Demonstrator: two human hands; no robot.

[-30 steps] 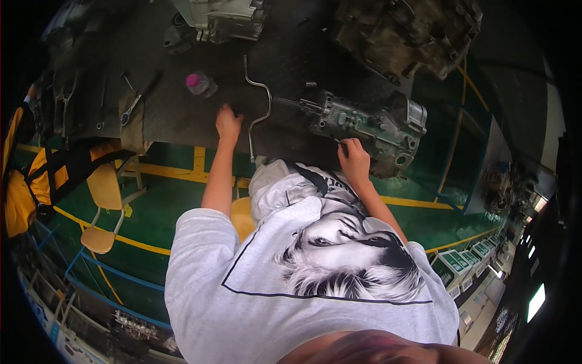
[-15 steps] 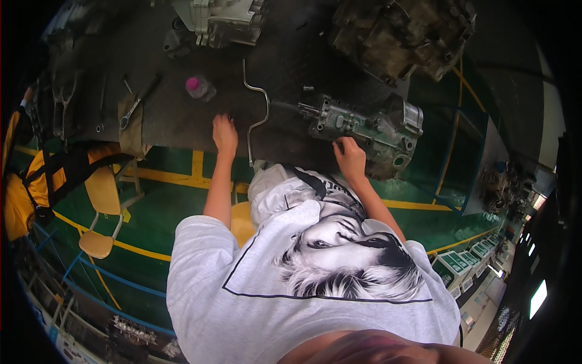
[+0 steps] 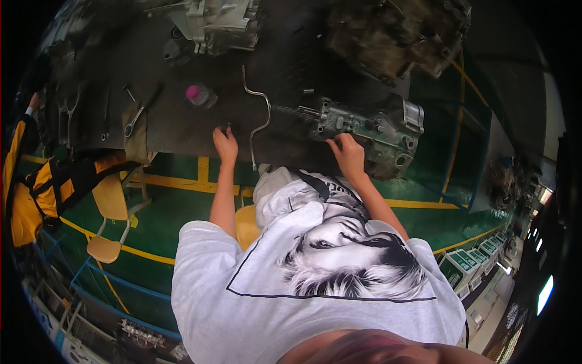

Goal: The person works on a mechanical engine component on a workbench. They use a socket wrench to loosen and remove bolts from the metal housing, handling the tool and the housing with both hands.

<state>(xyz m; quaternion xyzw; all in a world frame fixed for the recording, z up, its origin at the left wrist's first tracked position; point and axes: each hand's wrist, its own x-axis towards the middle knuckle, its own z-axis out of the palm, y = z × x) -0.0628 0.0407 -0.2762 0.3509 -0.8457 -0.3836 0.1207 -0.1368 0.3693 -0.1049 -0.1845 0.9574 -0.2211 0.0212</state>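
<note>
My left hand (image 3: 225,145) is over the near part of the dark workbench (image 3: 176,136), its fingers drawn together at the tips. Something small and dark shows at those fingertips, too small to name. My right hand (image 3: 348,151) is closed in a pinch at the near side of a metal gearbox (image 3: 371,130), whose shaft points left. Whatever the right fingers hold, if anything, is hidden. Between my hands lies a bent metal rod (image 3: 267,109). A small clear bottle with a pink cap (image 3: 202,96) stands beyond my left hand.
Larger metal housings sit at the far right (image 3: 403,39) and far left (image 3: 227,27) of the bench. A ratchet wrench (image 3: 132,124) rests on a cloth at left. A small metal cylinder (image 3: 308,91) lies behind the gearbox. A yellow chair (image 3: 110,200) stands left.
My left hand has drawn slightly back toward me, its fingers shifting around the small thing. My right hand has moved slightly up and left along the gearbox. The view has shifted a little.
</note>
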